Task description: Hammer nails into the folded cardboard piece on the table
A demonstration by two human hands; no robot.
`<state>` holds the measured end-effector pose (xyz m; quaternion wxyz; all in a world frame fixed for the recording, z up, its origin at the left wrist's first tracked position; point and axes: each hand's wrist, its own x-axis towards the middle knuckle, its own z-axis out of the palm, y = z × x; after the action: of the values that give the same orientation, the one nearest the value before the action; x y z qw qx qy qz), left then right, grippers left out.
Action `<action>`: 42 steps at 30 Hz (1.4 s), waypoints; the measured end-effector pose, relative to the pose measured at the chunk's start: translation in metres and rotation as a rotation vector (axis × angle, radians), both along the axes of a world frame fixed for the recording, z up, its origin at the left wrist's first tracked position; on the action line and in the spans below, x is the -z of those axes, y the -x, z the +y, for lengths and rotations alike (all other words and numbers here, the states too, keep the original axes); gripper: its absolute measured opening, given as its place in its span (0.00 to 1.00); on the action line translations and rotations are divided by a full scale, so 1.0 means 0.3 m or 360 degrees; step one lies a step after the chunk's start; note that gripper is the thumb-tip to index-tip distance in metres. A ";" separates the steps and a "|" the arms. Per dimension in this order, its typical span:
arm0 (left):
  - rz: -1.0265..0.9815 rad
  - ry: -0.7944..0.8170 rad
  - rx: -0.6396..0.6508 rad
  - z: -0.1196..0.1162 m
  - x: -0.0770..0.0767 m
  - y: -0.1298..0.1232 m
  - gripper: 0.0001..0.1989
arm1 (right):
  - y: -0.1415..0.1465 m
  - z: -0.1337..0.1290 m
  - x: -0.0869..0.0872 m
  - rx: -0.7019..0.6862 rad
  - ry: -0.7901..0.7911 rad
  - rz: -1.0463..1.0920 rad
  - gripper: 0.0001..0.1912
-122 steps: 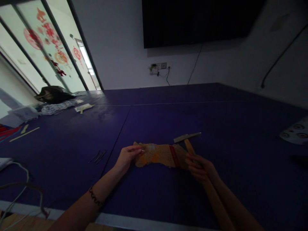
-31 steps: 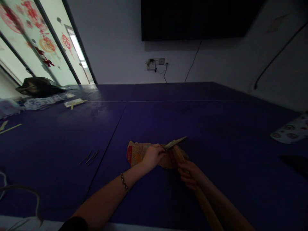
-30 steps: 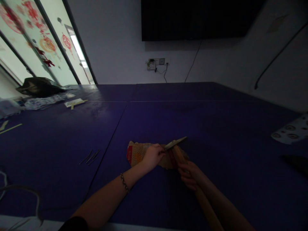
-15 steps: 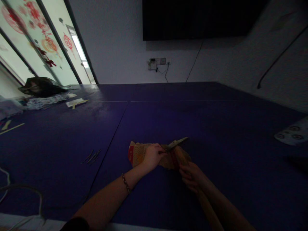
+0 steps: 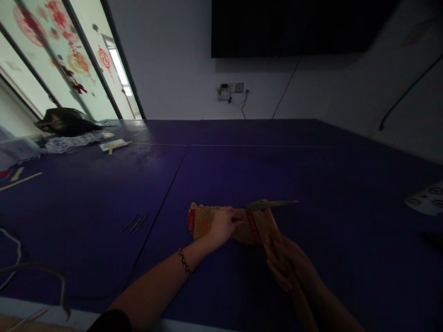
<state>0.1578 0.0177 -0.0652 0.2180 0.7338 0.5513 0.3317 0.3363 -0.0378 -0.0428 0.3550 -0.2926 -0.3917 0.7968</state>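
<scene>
In the head view my right hand (image 5: 294, 260) is wrapped round the wooden handle of a hammer (image 5: 272, 221). Its dark metal head, pointed at the right end, hovers over the far edge of a brown cardboard piece (image 5: 255, 227) with red bands and printing. My left hand (image 5: 223, 226) rests on that cardboard, thumb and fingertips pinched together left of the hammer head. Whatever those fingertips hold is too small and dark to make out. Several thin nails (image 5: 134, 223) lie on the purple tabletop (image 5: 214, 175) to the left.
A white cable (image 5: 44, 268) curls at the near left. Farther left are a yellowish strip (image 5: 20, 181), a small white item (image 5: 113, 145) and a dark bag (image 5: 67, 122). At the right edge lies a white patterned object (image 5: 427, 200). Behind stands a wall with a black screen (image 5: 294, 30).
The hammer head has swung to the right and levelled out, lifting away from my left fingertips. My left hand stays pinched on the cardboard. The view has shifted slightly.
</scene>
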 end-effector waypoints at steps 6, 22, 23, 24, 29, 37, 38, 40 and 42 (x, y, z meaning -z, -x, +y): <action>-0.0016 0.0007 0.0000 -0.003 0.000 0.001 0.02 | 0.016 -0.014 -0.004 -0.0031 0.0052 0.0067 0.17; 0.0038 -0.0009 0.0022 -0.011 -0.009 0.002 0.03 | 0.021 -0.032 -0.002 0.0164 -0.0028 -0.0210 0.17; 0.0037 -0.0006 0.0035 -0.010 -0.009 0.002 0.02 | 0.022 -0.033 -0.005 0.0154 -0.0037 -0.0162 0.17; 0.0036 -0.0003 0.0046 -0.010 -0.009 0.002 0.03 | 0.023 -0.033 -0.008 0.0133 -0.0037 -0.0116 0.18; 0.0068 -0.0013 0.0029 -0.009 -0.007 0.003 0.03 | 0.026 -0.027 -0.009 0.0154 0.0058 -0.0121 0.17; 0.0112 -0.0017 0.0049 -0.010 -0.014 0.003 0.03 | 0.022 -0.029 -0.006 0.0132 -0.0009 -0.0112 0.16; 0.0112 -0.0011 0.0036 -0.010 -0.014 0.002 0.02 | 0.025 -0.030 -0.003 0.0158 -0.0001 -0.0147 0.17; 0.0100 -0.0005 0.0029 -0.009 -0.014 0.001 0.02 | 0.030 -0.033 0.001 0.0211 -0.0023 -0.0197 0.18; 0.0090 -0.0012 0.0042 -0.007 -0.014 0.001 0.02 | 0.033 -0.038 0.003 0.0236 -0.0078 -0.0196 0.18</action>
<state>0.1575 0.0157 -0.0610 0.2038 0.7508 0.5463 0.3102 0.3265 -0.0492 -0.0438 0.3954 -0.3605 -0.4095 0.7389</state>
